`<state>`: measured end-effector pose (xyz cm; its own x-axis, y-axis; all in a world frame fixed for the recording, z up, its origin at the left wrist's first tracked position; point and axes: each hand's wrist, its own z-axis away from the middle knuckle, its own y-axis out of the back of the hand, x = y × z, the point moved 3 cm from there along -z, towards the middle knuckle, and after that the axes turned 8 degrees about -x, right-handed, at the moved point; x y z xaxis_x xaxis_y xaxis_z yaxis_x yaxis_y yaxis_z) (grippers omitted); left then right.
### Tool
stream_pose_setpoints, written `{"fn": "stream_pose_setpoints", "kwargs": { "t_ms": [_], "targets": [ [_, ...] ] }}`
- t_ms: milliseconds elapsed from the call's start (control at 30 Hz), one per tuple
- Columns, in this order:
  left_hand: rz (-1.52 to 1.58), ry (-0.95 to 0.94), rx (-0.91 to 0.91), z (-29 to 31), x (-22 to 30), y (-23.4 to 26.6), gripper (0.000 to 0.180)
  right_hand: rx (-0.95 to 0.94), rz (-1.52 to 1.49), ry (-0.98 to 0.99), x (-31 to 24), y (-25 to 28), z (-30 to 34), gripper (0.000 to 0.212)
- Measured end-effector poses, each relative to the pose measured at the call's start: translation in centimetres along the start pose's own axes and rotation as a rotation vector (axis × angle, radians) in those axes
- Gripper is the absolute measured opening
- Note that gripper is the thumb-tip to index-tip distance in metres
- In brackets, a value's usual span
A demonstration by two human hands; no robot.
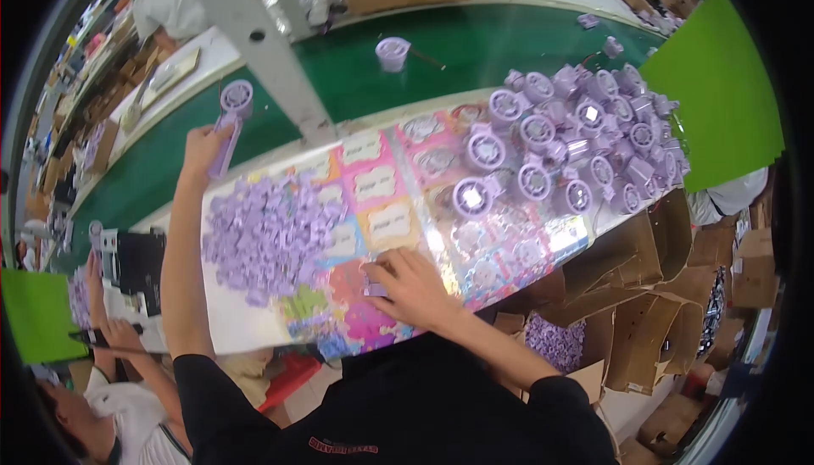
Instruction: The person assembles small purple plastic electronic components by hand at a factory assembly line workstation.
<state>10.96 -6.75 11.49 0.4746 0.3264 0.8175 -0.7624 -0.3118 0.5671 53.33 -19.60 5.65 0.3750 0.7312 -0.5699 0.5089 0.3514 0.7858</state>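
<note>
My left hand (pixel 202 153) is closed round the handle of a lavender handheld fan (pixel 237 99), raised at the edge of the green conveyor belt with its round head up. Below it on the table lies a heap of small lavender plastic parts (pixel 271 232). My right hand (pixel 417 289) rests low over the colourful printed sheet (pixel 377 226), its fingers curled on a small lavender plastic part (pixel 373 285), mostly covered by the fingers. Right of the sheet's middle, a pile of round lavender fan heads (pixel 536 132) covers the table.
The green conveyor belt (pixel 339 69) runs behind the table, carrying another lavender fan head (pixel 393 54). A grey metal post (pixel 267 50) stands between belt and table. Cardboard boxes (pixel 649 329) stand at the right. One co-worker (pixel 119 414) sits at lower left, another (pixel 170 7) across the belt.
</note>
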Motion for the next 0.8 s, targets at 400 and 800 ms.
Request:
{"fn": "stream_pose_setpoints", "kwargs": {
  "t_ms": [400, 800],
  "targets": [
    [-0.875, -0.010, 0.707, -8.7, -2.7, -5.8, 0.046, 0.203, 0.006, -0.230, 2.3, 1.0, -2.2, 0.044],
    [-0.162, -0.592, -0.356, -12.2, 10.7, -19.8, 0.055, 0.312, 0.148, -0.112, 2.0, 1.5, -2.5, 0.038]
  ]
}}
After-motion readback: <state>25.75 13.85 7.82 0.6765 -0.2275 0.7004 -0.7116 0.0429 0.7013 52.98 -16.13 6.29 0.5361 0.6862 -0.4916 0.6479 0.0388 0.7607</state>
